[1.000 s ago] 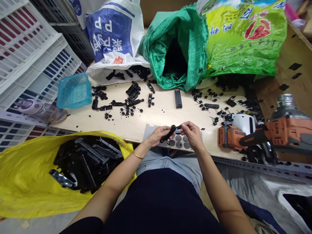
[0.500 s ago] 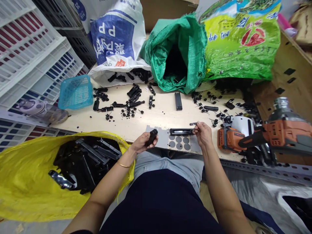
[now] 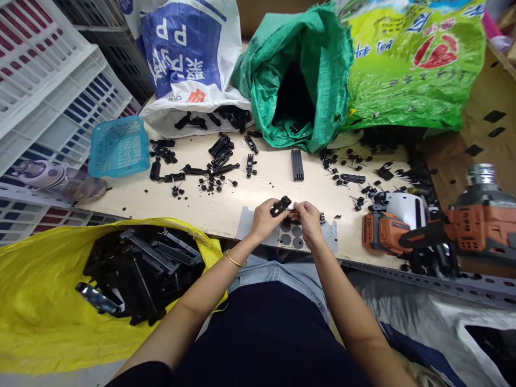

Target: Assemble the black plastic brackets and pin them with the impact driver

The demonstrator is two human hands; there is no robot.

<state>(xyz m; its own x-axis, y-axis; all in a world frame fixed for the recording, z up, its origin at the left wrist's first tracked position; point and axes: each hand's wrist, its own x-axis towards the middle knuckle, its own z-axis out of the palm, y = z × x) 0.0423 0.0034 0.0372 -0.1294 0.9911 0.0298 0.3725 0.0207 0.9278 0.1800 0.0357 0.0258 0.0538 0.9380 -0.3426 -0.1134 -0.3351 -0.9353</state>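
Observation:
My left hand [image 3: 265, 219] is closed around a short black plastic part [image 3: 281, 206] and holds it over the grey sheet. Right beside it, my right hand [image 3: 308, 219] pinches a small, shiny, thin piece [image 3: 292, 207] against the end of that part. Its exact kind is too small to make out. Beneath both hands lies a grey sheet [image 3: 246, 226] with dark round discs [image 3: 286, 239]. A long black part lies on it, mostly hidden behind my hands; one end [image 3: 321, 217] shows at the right.
A yellow sack [image 3: 36, 301] of long black parts gapes at my left. White, green [image 3: 298, 32] and yellow-green sacks stand at the back. Black parts [image 3: 221, 150] and small black-headed screws [image 3: 358, 201] lie scattered. An orange power tool [image 3: 475, 226] sits right, a blue basket [image 3: 119, 148] left.
Both hands have come together over the grey sheet: the left moved right with the black part, the right moved left. The view has shifted slightly.

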